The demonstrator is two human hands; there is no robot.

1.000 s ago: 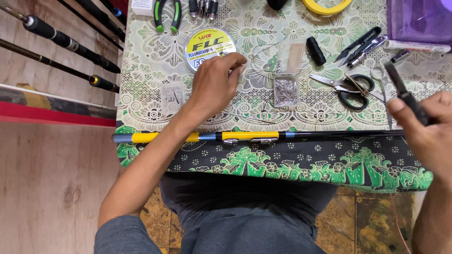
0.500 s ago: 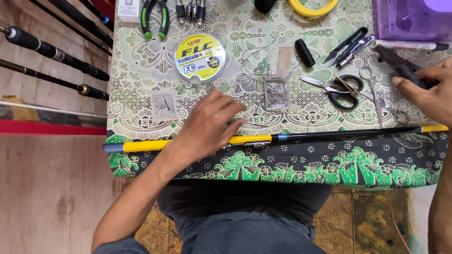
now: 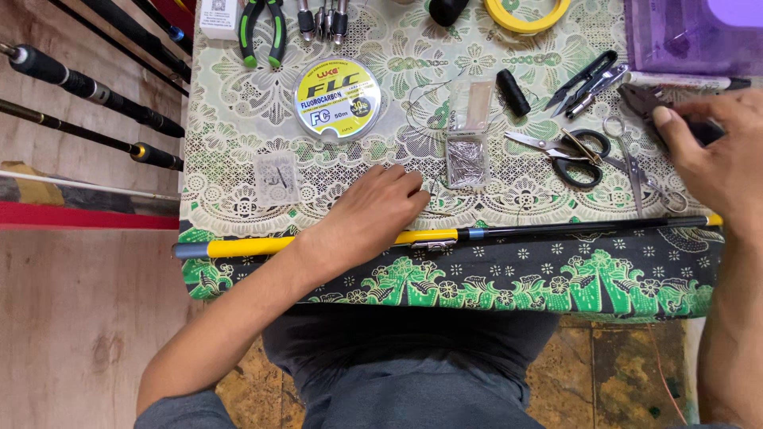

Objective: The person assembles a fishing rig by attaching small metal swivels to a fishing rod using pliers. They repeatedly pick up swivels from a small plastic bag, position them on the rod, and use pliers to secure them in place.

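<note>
A long rod (image 3: 556,230) with a yellow and black shaft lies along the front edge of the lace-covered table (image 3: 238,151). My left hand (image 3: 369,218) rests palm down across the rod's yellow part and holds nothing. Its fingertips sit just left of a small clear packet of metal pins (image 3: 465,159). At the table's right edge, my right hand (image 3: 715,159) is closed on the handles of black pliers (image 3: 642,99), whose jaws point left and lie on the cloth.
A round yellow line spool (image 3: 336,98), green-handled pliers (image 3: 262,32), black-handled scissors (image 3: 572,151), black snips (image 3: 584,79), thin forceps (image 3: 632,163), a yellow tape roll (image 3: 524,12) and a purple box (image 3: 691,32) crowd the table. Dark fishing rods (image 3: 95,91) lie on the floor to the left.
My left hand moved from beside the spool down onto the rod. My right hand carried the black pliers up from the front right onto the table's right side.
</note>
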